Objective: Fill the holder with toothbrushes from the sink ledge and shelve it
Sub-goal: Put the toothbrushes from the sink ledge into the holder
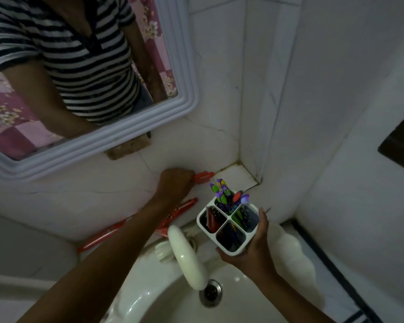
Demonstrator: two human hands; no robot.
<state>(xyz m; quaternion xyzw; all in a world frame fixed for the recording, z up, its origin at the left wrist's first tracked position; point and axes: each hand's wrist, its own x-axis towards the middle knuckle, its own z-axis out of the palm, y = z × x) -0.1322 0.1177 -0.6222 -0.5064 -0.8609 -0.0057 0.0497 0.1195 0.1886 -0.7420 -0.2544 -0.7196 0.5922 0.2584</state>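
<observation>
Toothbrushes are the business here, and going from the left, a long red item (135, 226), perhaps a packaged brush or a tube (too dim to tell), lies along the sink ledge (63, 201) against the wall, partly under the left forearm. Further right, the left hand (174, 185) is clenched around the handle of a red toothbrush (203, 177), whose far end sticks out to the right of the fist, low against the wall at the far ledge. To do this step well, I judge the brush should be lifted clear of the ledge, turned handle-down, and lowered into one of the holder's freer cells rather than the crowded far one, without knocking the brushes already standing there. Near the middle, the white tap (187, 255) arches over the basin (163, 306), so the carry should pass above it. To the right, the white four-cell holder (228, 221) is held over the basin's far right edge, upright with a slight tilt; purple and green brushes (222, 192) stand in its far cell, and something red sits in the left cell. The right hand (250, 250) grasps the holder from below and the right side, fingers wrapped on its wall. Holding it steady and level should make the drop easier.
</observation>
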